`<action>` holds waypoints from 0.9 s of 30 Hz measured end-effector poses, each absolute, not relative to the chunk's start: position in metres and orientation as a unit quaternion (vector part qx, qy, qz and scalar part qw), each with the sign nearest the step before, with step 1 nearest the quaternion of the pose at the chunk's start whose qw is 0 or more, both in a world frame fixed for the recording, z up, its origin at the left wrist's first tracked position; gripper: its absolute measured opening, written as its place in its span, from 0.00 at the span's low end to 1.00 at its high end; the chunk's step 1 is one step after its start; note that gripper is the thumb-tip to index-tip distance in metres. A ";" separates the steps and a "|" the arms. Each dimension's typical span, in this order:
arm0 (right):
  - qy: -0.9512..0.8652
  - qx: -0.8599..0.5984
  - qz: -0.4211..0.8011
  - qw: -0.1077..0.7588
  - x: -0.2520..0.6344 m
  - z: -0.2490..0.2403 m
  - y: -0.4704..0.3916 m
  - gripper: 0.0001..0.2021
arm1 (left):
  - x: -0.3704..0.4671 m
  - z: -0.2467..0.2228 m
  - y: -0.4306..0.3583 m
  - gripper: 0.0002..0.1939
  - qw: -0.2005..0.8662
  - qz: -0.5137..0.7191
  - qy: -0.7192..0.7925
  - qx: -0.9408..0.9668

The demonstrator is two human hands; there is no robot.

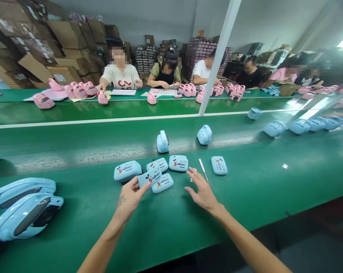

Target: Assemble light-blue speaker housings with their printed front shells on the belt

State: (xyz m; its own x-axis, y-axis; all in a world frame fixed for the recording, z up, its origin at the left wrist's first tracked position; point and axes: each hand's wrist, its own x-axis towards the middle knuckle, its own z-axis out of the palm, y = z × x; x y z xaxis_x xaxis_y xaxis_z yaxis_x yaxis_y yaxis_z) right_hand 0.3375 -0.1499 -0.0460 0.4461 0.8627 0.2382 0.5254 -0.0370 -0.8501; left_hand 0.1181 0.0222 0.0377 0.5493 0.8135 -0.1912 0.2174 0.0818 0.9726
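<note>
My left hand (131,194) holds a flat light-blue Mickey piece (149,177) between thumb and fingers. Behind and beneath it lie more blue Mickey pieces: one at the left (127,170), one behind (159,164) and one at its lower right (163,183). My right hand (202,189) has its fingers spread, with nothing held, just in front of another blue piece (178,163). A small pale item (192,175) lies by its fingertips, partly covered. Beyond that hand are a white-handled screwdriver (202,167) and a blue piece turned sideways (219,165).
Large blue housings (32,212) stand at the left on the green table (274,189). Two blue units (162,141) (204,135) sit farther back, with several more at the right. A white post (218,60) rises beyond. People work across with pink units (43,101).
</note>
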 end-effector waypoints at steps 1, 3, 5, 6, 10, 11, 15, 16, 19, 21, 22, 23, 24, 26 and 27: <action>-0.475 -0.667 0.211 0.534 0.325 -0.040 -0.140 0.35 | 0.126 0.042 0.021 0.21 0.563 0.239 0.404 0.680; -0.436 -0.571 0.298 0.629 0.298 -0.028 -0.115 0.47 | 0.144 0.050 0.015 0.14 0.448 0.219 0.383 0.778; -0.372 -0.483 0.334 0.719 0.276 -0.016 -0.090 0.53 | 0.161 0.057 0.006 0.09 0.351 0.195 0.321 0.857; -0.331 -0.453 0.336 0.756 0.271 -0.012 -0.080 0.54 | 0.167 0.060 0.003 0.09 0.320 0.187 0.280 0.885; -0.210 -0.370 0.397 0.813 0.281 -0.002 -0.058 0.48 | 0.178 0.072 0.009 0.23 0.276 0.206 0.155 0.926; -0.193 -0.345 0.430 0.812 0.289 -0.001 -0.058 0.45 | 0.178 0.074 0.020 0.24 0.274 0.227 0.156 0.921; -0.136 -0.260 0.523 0.800 0.319 0.004 -0.065 0.42 | 0.190 0.066 0.102 0.29 0.246 0.294 0.276 0.882; -0.125 -0.246 0.535 0.798 0.323 0.005 -0.066 0.43 | 0.199 0.059 0.127 0.36 0.243 0.271 0.291 0.885; -0.097 -0.213 0.556 0.798 0.330 0.006 -0.069 0.43 | 0.233 0.031 0.191 0.61 0.280 0.140 0.313 0.897; -0.081 -0.204 0.564 0.796 0.331 0.004 -0.069 0.42 | 0.251 0.014 0.217 0.68 0.307 0.088 0.288 0.903; -0.075 -0.204 0.566 0.795 0.332 0.002 -0.068 0.40 | 0.258 0.008 0.225 0.70 0.325 0.082 0.265 0.904; -0.071 -0.206 0.565 0.796 0.332 0.000 -0.068 0.38 | 0.262 0.003 0.229 0.69 0.347 0.084 0.242 0.902; -0.068 -0.210 0.559 0.799 0.333 -0.001 -0.067 0.37 | 0.266 0.000 0.231 0.68 0.373 0.086 0.223 0.896; -0.070 -0.221 0.537 0.811 0.336 -0.002 -0.065 0.34 | 0.271 -0.003 0.229 0.64 0.425 0.088 0.209 0.876; -0.076 -0.227 0.525 0.817 0.337 -0.001 -0.063 0.33 | 0.275 -0.003 0.227 0.63 0.443 0.089 0.212 0.867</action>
